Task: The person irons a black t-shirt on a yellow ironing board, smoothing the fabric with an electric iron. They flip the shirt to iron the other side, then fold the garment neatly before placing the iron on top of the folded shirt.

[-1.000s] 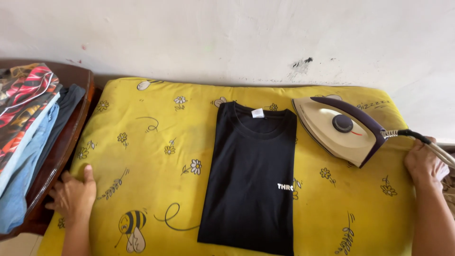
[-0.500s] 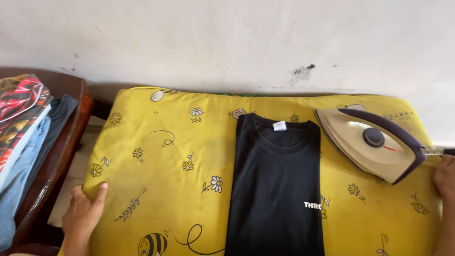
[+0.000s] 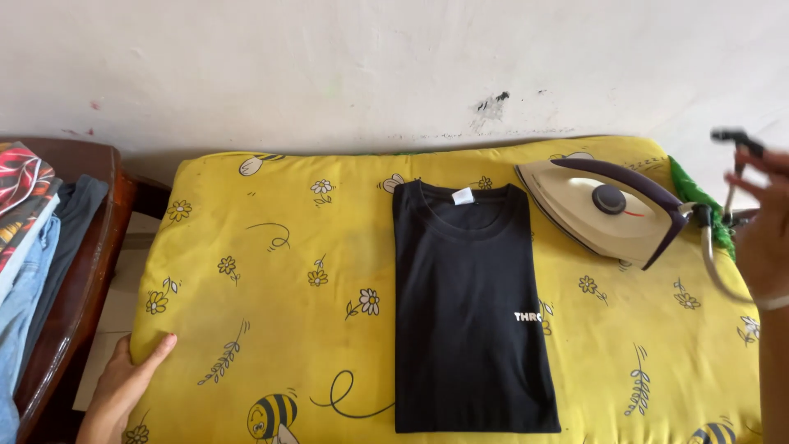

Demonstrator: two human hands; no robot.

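A yellow padded board (image 3: 271, 271), printed with bees and small flowers, fills most of the view and lies against a white wall (image 3: 329, 66). On it a black T-shirt (image 3: 468, 304) is folded into a long rectangle, the collar at the far end with a small white label, and some white letters on its right edge. The shirt lies a little right of the middle of the board.

Just beside the shirt, at the far right, an electric iron (image 3: 604, 210) rests on the board. It is beige with a dark purple handle and a round dark dial, and its pointed tip is turned to the left, toward the shirt collar. A grey cord (image 3: 713, 267) comes out of its right end and curves near the edge.

The right hand (image 3: 760, 238) is at the right edge of the view, raised close to the cord. A dark plug (image 3: 734, 138) on a thin wire shows at the fingertips, but it cannot be told if the fingers are closed on it. The left hand (image 3: 123, 386) is at the near left corner, open, with the fingers resting on the edge of the yellow pad.

At the far left stands a dark wooden chair (image 3: 90, 255) with a pile of folded clothes (image 3: 29, 230), red patterned, blue and grey.
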